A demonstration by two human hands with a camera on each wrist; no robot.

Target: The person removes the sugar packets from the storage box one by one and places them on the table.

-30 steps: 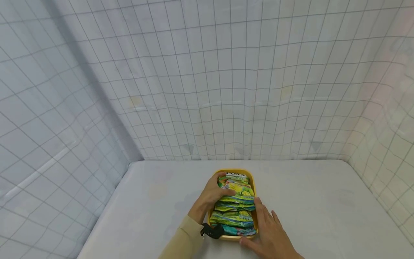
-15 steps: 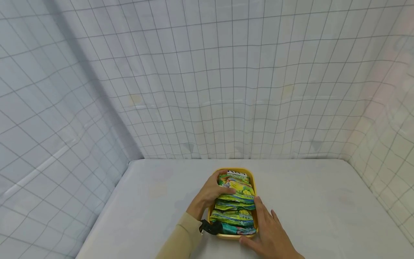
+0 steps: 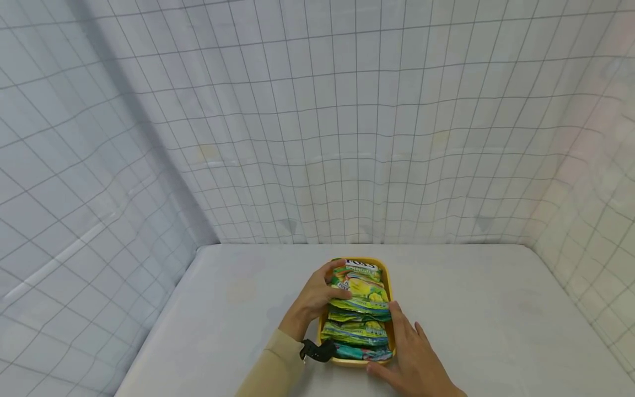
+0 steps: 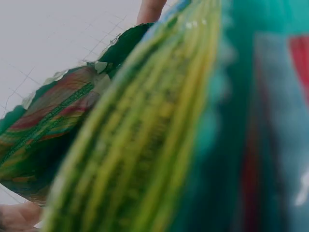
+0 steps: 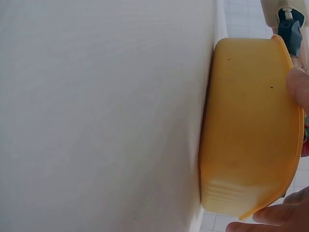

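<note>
A yellow plastic tub (image 3: 391, 286) stands on the white table, filled with a row of green and yellow snack packets (image 3: 354, 331). Its smooth outer wall fills the right side of the right wrist view. My left hand (image 3: 315, 292) grips the left end of the farthest packet (image 3: 364, 284), thumb on the near side and fingers at the far side. Close in the left wrist view, a ribbed packet edge (image 4: 130, 130) hides much of that gripped packet (image 4: 53, 121). My right hand (image 3: 416, 358) rests along the tub's right rim with straight fingers, its thumb at the near rim.
A teal packet (image 3: 364, 353) lies at the near end of the tub. White table surface (image 3: 471, 309) spreads around it, and white grid-patterned sheets (image 3: 367, 138) rise at the back and both sides. A black wrist strap (image 3: 317, 350) overlaps the tub's near left corner.
My left hand has shifted slightly left, and the far packet under its fingers has moved left with it. The right hand keeps its place at the rim.
</note>
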